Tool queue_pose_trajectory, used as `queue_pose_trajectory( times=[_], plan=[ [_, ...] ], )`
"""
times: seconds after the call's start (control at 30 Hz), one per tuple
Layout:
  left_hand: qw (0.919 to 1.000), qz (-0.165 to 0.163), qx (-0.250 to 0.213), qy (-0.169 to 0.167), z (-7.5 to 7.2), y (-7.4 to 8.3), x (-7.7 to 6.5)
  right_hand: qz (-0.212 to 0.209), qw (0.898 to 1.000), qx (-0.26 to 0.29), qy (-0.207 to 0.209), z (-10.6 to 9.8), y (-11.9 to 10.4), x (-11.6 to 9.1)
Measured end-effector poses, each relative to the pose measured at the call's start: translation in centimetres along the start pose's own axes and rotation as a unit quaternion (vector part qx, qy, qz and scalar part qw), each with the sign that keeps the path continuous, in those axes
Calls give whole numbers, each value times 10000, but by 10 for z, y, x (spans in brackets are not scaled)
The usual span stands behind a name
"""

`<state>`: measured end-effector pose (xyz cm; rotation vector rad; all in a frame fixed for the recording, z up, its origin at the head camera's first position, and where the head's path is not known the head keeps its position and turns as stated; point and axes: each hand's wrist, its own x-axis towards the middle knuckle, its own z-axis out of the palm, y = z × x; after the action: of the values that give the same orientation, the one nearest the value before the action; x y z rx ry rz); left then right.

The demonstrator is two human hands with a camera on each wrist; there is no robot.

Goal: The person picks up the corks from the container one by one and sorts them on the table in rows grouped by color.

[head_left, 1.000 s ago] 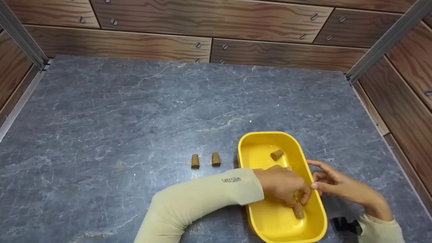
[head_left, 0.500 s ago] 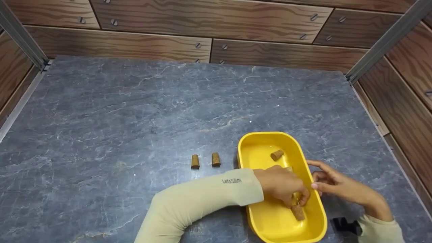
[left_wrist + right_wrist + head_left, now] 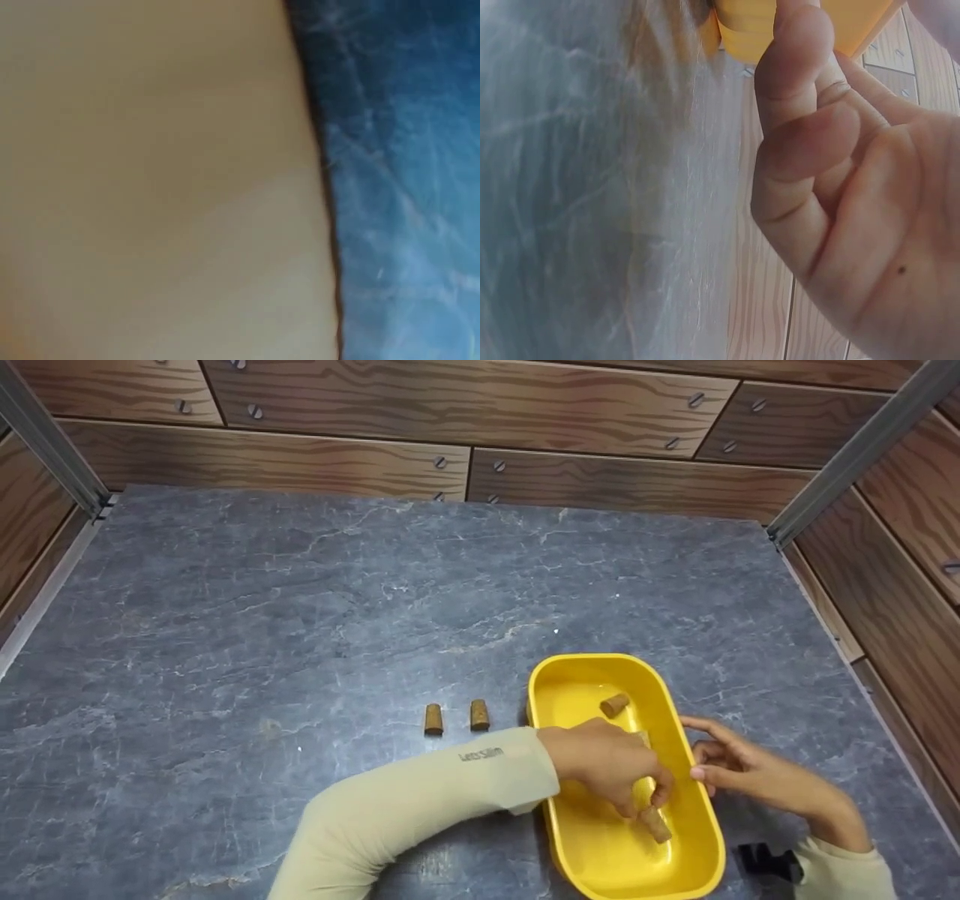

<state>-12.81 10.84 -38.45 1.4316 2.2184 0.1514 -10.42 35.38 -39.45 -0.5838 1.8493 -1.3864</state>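
Inside a yellow plastic tub (image 3: pixel 559 690), my left hand (image 3: pixel 611 761) pinches a cork stopper (image 3: pixel 656 826) between curled fingers, low over the tub floor. Part of another cork (image 3: pixel 643 737) shows behind the knuckles, mostly hidden. A third cork (image 3: pixel 615 705) lies on its side toward the tub's far end. My right hand (image 3: pixel 739 761) holds the tub's right side, thumb at the rim and fingers bent against the outer wall. In the right wrist view, the curled fingers (image 3: pixel 802 146) reach toward the tub (image 3: pixel 746 30). The left wrist view is filled mostly by the pale sleeve (image 3: pixel 165 180).
Two more corks (image 3: pixel 433 719) stand apart on the grey marbled tabletop (image 3: pixel 337 585), left of the tub. A black strap-like piece (image 3: pixel 769 861) sits by the right sleeve. Wood-patterned panels (image 3: pixel 300 457) and metal posts (image 3: pixel 847 454) border the table.
My left hand has shifted a little to the left inside the tub, and the pinched cork has moved with it and tilted. My right hand and the tub look practically unmoved.
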Motion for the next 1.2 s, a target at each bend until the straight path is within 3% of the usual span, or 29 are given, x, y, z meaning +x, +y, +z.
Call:
queue_pose_trajectory(
  times=[0.23,0.47,0.73,0.93,1.2],
  plan=[
    [9990,80,-200,383,-11,-10,-36,123,9999,18,10,1,-2,1],
    [9912,226,-751,1069,-16,-30,-74,41,9997,240,-85,-1,-2,-1],
    [9820,-211,-1206,1438,-16,-53,-122,152,9999,70,-1,-1,-1,-1],
    [9633,-649,-1795,1886,-10,-75,-163,152,9999,-10,17,-2,-3,-2],
    [9325,-1373,-2409,2314,20,-101,-209,117,9999,32,-17,-2,-3,-1]
  ],
)
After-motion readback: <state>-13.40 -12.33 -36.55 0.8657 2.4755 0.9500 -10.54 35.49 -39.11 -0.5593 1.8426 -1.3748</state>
